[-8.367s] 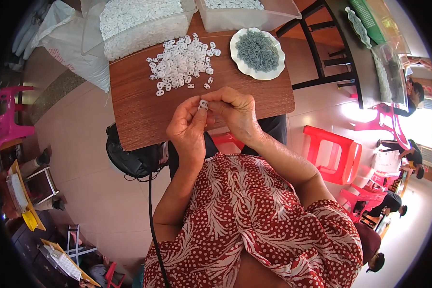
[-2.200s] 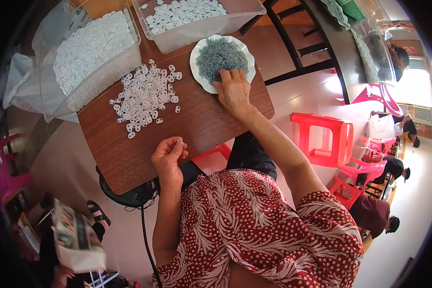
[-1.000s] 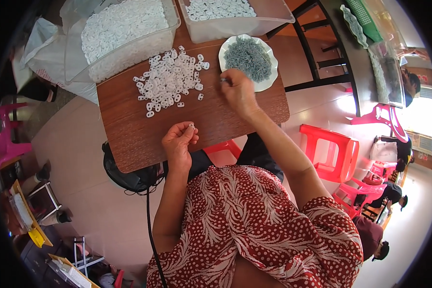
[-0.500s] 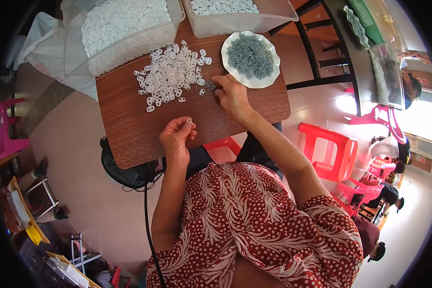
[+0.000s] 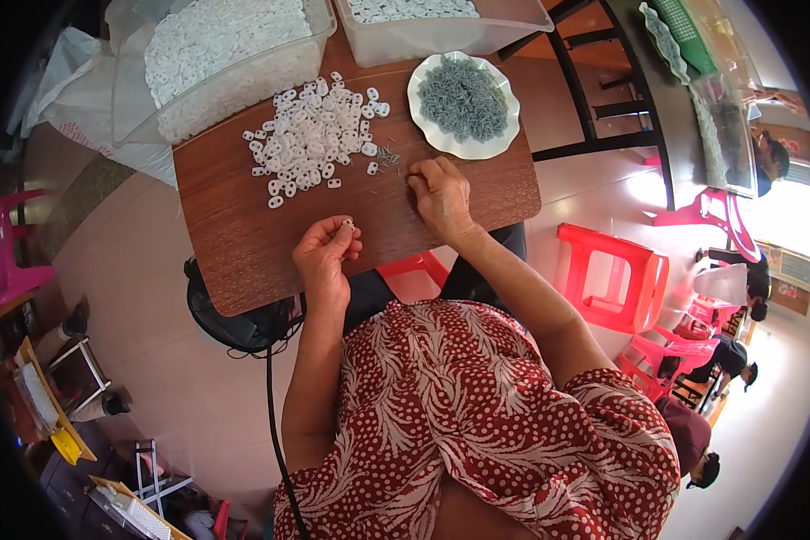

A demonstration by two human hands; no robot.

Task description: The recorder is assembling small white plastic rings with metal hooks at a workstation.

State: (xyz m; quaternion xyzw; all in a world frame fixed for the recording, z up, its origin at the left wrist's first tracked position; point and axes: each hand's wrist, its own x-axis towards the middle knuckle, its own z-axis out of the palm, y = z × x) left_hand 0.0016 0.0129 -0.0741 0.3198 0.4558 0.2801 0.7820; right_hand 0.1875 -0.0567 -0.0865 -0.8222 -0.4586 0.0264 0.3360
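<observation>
My left hand [image 5: 326, 259] is closed in a pinch above the near part of the brown wooden table [image 5: 234, 243]. Between its thumb and fingertips is a small white plastic piece [image 5: 347, 223], mostly covered by the fingers. Over the table's right part, my right hand [image 5: 443, 200] has its fingers pressed together; whatever they hold is hidden. Just left of it lies a small cluster of thin grey screw-like pieces [image 5: 388, 157]. Beyond my left hand spreads a pile of white oval two-holed plastic pieces [image 5: 308, 135]. A wavy-rimmed white plate [image 5: 509, 121] bears a heap of the grey pieces [image 5: 463, 97].
Two translucent bins [image 5: 243, 94] of white pieces stand at the table's far edge. A red stool [image 5: 607, 279] is to the right, near a dark table [image 5: 643, 54]. A black bag [image 5: 234, 315] sits below the table's left corner, with a cable [image 5: 273, 405] running down. Other people sit far right.
My right hand has drawn back toward me and slightly right, away from the small grey cluster, which now shows more. The left hand keeps its pinch on the white piece.
</observation>
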